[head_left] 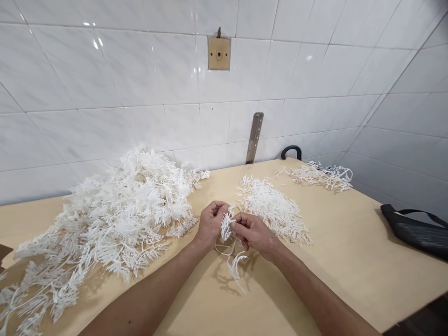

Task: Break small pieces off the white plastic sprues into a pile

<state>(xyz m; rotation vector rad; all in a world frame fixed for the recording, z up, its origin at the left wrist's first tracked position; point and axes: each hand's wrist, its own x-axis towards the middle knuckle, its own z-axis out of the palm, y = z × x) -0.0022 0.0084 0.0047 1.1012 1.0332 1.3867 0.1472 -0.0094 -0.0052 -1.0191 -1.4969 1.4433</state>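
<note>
Between my two hands is a white artificial-foliage sprig [227, 227] with many thin needle-like leaves. My left hand [210, 224] is closed on it, thumb and fingers pinched together. From the other side my right hand [255, 234] pinches the same sprig, its fingertips at the leaves. A thin white stem with curled ends [234, 266] hangs below the hands over the table; where it joins the sprig is hidden. Just beyond my right hand lies a flat heap of small loose white pieces [273, 207].
A large pile of white branching sprigs [129, 210] covers the left of the table [343, 256]. Bare white stems [320, 175] lie at the back right. A black bag [416, 228] rests at the right edge. Behind are a black curved handle [291, 150] and a metal strip [254, 138].
</note>
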